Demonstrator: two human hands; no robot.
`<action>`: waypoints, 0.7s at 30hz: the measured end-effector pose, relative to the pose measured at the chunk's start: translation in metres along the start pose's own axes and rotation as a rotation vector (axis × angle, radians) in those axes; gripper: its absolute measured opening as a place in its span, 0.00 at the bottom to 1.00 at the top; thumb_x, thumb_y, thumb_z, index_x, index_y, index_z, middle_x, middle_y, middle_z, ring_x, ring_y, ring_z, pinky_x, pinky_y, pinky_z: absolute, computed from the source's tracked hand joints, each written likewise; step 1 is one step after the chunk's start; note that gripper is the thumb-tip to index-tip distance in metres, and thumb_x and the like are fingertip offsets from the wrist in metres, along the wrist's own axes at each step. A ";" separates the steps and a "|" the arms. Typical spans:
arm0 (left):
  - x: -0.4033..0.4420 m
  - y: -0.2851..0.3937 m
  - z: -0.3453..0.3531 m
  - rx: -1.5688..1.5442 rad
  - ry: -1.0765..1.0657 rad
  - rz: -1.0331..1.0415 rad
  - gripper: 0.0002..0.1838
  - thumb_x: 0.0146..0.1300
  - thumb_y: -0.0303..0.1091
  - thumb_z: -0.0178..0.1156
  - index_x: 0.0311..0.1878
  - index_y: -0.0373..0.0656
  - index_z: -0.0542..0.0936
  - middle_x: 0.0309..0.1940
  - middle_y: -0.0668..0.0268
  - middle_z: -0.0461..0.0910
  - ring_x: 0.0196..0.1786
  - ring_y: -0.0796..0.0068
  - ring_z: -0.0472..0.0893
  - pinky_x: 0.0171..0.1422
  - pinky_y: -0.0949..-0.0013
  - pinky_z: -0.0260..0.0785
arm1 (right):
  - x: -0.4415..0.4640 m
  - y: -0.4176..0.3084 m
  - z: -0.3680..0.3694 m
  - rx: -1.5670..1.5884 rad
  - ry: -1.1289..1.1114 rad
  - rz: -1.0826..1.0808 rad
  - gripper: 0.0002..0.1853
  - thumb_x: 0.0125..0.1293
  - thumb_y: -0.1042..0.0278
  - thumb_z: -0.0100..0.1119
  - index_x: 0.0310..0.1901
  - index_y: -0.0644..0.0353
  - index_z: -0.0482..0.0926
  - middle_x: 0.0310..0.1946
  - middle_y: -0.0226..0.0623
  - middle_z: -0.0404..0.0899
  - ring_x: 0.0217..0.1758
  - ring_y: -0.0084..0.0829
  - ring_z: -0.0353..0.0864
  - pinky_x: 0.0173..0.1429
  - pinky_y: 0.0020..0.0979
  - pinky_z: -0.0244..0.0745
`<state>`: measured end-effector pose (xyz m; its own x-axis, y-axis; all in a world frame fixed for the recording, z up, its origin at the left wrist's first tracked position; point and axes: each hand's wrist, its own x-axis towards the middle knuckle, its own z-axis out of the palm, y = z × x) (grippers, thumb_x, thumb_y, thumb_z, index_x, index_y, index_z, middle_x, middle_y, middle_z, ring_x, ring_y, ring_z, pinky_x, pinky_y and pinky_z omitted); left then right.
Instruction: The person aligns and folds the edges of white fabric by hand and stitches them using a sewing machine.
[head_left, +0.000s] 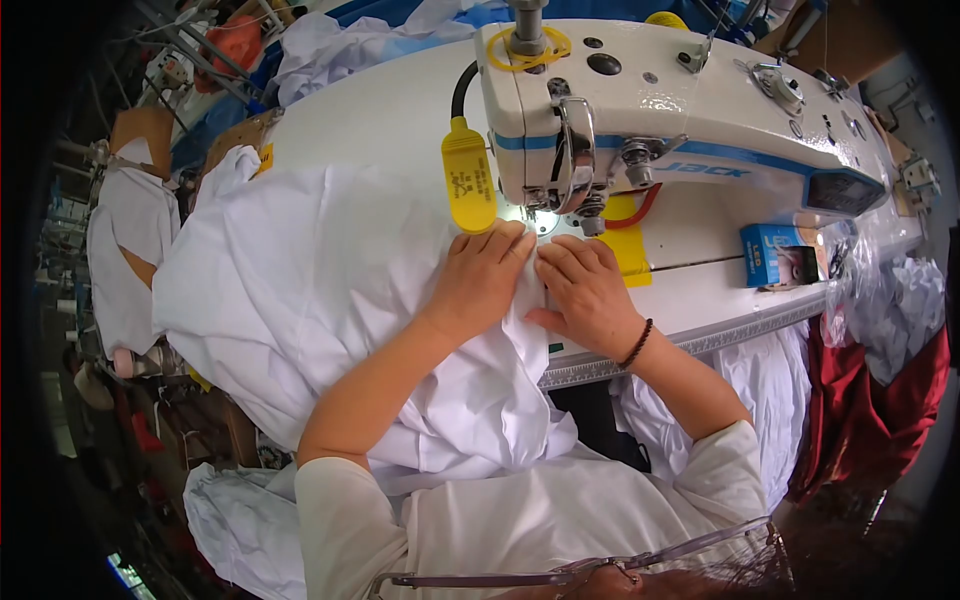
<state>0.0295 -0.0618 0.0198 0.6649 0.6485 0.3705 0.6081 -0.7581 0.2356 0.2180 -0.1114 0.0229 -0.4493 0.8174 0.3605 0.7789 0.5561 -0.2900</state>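
Note:
White cloth (300,260) spreads over the left side of the sewing machine's bed and hangs in folds toward my lap. My left hand (482,275) lies on it, its fingers bent and closed on the cloth just in front of the needle area. Close beside it, my right hand (588,298) has curled fingers on the cloth's right edge, with the thumb pointing left. The white sewing machine (640,105) stands over both hands, its lamp lighting the presser foot (541,217). What lies directly beneath my fingertips is hidden.
A yellow tag-like piece (468,178) hangs left of the machine head. On the table's right are a blue LED box (772,255) and clear plastic (850,270). A ruler strip (700,343) runs along the front edge. Red fabric (880,410) hangs at the far right.

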 end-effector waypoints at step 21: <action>0.010 -0.005 0.008 -0.023 0.133 0.043 0.18 0.48 0.23 0.60 0.47 0.38 0.78 0.48 0.63 0.77 0.55 0.61 0.77 0.56 0.59 0.71 | 0.009 0.012 0.003 -0.027 0.019 0.031 0.28 0.50 0.46 0.67 0.49 0.55 0.75 0.58 0.30 0.72 0.62 0.32 0.70 0.66 0.46 0.54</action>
<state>0.0367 -0.0504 0.0150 0.6261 0.6018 0.4959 0.5690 -0.7874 0.2372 0.2220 -0.0972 0.0198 -0.4164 0.8313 0.3681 0.8041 0.5257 -0.2776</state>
